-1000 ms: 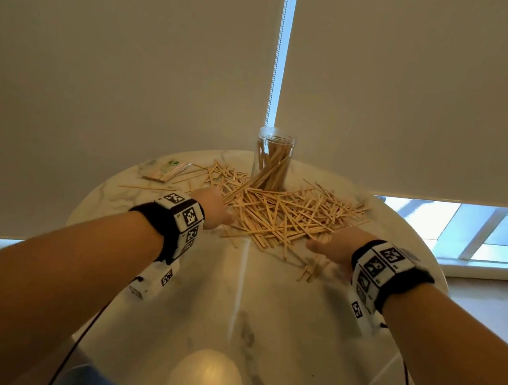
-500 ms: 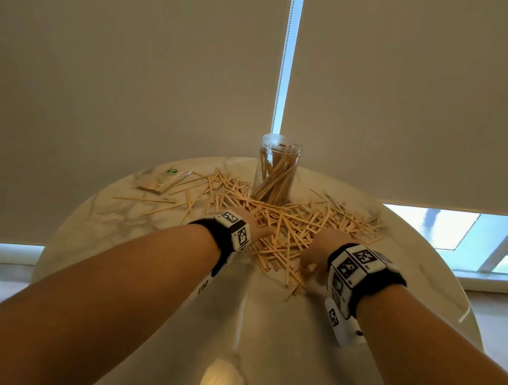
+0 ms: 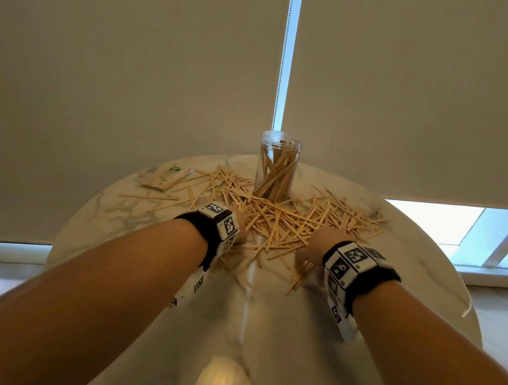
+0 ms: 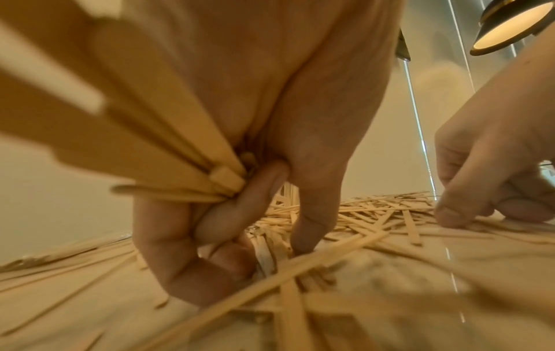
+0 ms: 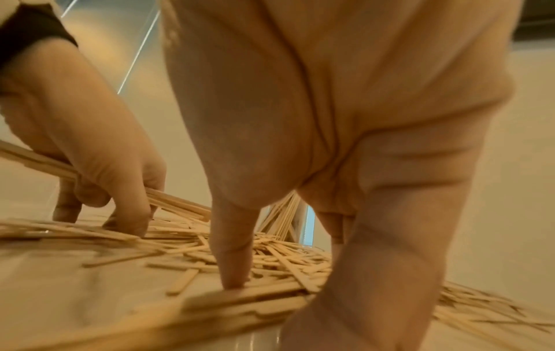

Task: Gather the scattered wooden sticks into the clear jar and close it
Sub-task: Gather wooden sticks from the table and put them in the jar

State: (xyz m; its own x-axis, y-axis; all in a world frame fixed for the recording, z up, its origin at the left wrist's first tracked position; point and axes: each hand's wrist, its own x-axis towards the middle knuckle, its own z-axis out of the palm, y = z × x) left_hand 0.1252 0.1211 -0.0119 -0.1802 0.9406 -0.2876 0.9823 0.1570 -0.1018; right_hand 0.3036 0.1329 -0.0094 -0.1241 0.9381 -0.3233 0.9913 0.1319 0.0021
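Here, I see the sticks [image 3: 278, 217] strewn across the table [image 3: 261, 327] in front of the open jar [image 3: 278, 166], which stands upright, partly filled. My left hand [image 4: 270, 133], fingers pointing down into the pile, clasps a bundle [image 4: 126, 133]. My right hand [image 5: 315, 142] pinches a few sticks against the tabletop between thumb and forefinger.

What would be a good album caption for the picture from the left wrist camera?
Left hand gripping a bundle of wooden sticks above the scattered pile, with the right hand reaching in alongside.
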